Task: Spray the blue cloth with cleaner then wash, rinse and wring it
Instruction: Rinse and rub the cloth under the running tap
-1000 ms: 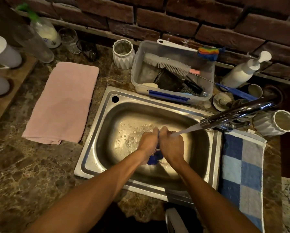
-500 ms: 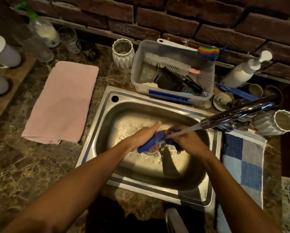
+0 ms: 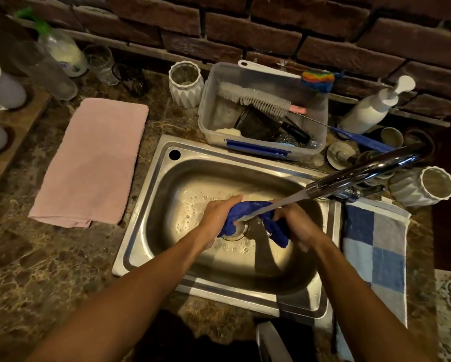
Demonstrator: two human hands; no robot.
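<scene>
Two hands work the blue cloth [image 3: 255, 218] over the drain of the sink [image 3: 151, 205], the left hand [image 3: 216, 214] gripping one bunched end and the right hand [image 3: 294, 226] clutching the other, while the stream from the tap [image 3: 362, 173] strikes the cloth between them. This looks like the wash or rinse step, with bubbles lying on the basin floor. Next, I judge, the cloth needs turning under the water, then twisting tight to wring.
</scene>
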